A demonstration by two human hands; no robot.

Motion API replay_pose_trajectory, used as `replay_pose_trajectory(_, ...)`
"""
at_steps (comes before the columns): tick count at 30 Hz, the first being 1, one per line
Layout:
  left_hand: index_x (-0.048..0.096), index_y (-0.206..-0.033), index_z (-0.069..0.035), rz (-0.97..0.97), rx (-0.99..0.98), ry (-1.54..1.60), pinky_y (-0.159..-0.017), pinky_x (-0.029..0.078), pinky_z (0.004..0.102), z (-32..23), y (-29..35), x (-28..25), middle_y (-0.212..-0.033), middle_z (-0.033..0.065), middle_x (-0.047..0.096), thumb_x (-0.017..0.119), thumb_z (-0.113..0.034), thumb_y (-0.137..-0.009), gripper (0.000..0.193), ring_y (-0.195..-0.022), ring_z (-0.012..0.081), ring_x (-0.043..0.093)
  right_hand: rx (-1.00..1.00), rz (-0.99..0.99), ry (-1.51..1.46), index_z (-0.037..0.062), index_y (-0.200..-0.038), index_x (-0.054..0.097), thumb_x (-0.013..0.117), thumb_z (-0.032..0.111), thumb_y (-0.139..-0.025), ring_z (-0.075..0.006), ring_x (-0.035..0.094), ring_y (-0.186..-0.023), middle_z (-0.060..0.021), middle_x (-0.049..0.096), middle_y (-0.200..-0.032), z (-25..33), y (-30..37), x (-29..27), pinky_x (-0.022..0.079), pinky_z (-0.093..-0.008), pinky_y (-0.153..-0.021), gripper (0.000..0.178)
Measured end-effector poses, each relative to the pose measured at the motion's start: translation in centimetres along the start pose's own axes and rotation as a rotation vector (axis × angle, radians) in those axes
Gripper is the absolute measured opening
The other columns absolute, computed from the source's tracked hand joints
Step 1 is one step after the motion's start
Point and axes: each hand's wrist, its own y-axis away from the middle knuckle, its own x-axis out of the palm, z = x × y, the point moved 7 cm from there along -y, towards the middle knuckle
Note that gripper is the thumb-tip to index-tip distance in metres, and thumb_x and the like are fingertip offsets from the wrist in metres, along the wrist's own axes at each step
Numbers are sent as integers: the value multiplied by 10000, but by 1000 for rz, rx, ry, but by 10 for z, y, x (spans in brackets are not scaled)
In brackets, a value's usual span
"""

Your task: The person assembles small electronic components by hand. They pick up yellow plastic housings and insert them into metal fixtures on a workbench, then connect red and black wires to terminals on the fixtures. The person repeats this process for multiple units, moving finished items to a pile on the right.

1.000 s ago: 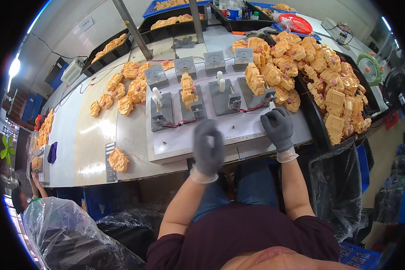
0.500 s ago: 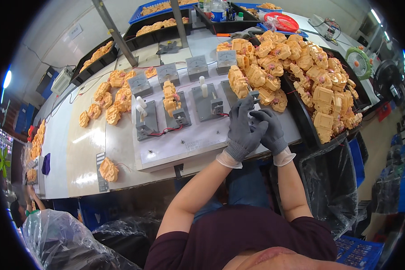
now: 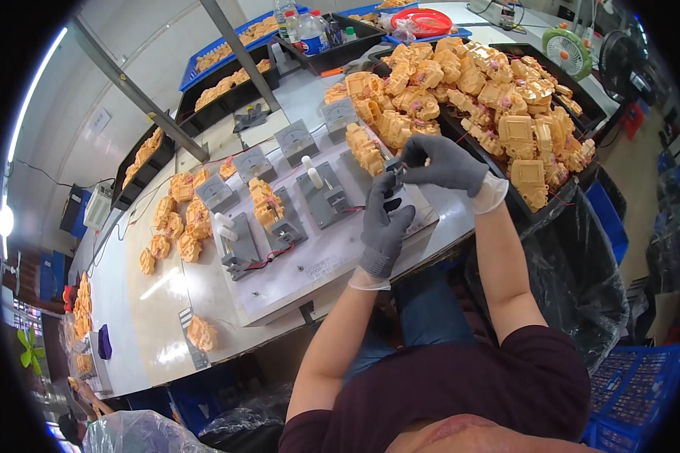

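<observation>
Both my hands wear grey gloves over pale cuffs and meet at the rightmost test fixture. My left hand (image 3: 384,234) reaches up with its index finger against the dark clamp block (image 3: 393,169), thumb held apart. My right hand (image 3: 447,164) is closed in a pinch beside that block; a small pale tip shows at its fingers, too little to name. An orange plastic housing (image 3: 366,149) sits tilted in this fixture, against the block. Further left, another orange housing (image 3: 264,204) stands in a grey fixture (image 3: 283,230). Between them is a grey fixture with white-knobbed posts (image 3: 326,200).
Grey analogue meters (image 3: 295,142) line the white board (image 3: 332,268) behind the fixtures. Orange housings heap over a black tray (image 3: 563,198) at right. Loose housings (image 3: 196,219) lie on the left table, with one (image 3: 202,333) near its front edge. Metal posts (image 3: 140,90) rise behind.
My right hand has moved up and right from beside my left hand to the clamp block. My left hand has dropped slightly, its index still at the block. The view has turned.
</observation>
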Motion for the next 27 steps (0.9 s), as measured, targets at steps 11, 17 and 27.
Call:
replay_pose_trajectory(11, 346, -1344, 17, 12, 5, 110, -971, 380, 337, 14, -1, 0, -1272, 126, 439, 578, -104, -763, 637, -1159, 211, 457, -87, -129, 194, 42, -966, 645, 714, 149, -727, -158, 613, -798, -93, 646, -905, -41, 21, 36, 483, -274, -696, 271)
replay_pose_trajectory(17, 440, -1300, -7, 32, -94, 232, -926, 404, 297, 14, 0, -2, -1227, 92, 505, 551, -29, -705, 606, -1059, 185, 510, 13, -182, 23, 86, -1252, 485, 653, 352, -792, -186, 623, -800, -127, 652, -876, 6, -29, 6, 488, -301, -704, 557)
replay_pose_trajectory(27, 453, -1288, -1, 28, -116, 246, -909, 426, 305, 18, 5, -3, -1159, 92, 525, 543, -15, -686, 609, -992, 175, 514, -370, -639, 371, 231, -1220, 499, 619, 217, -757, -338, 616, -868, -157, 621, -965, 85, 28, -59, 495, -424, -749, 478)
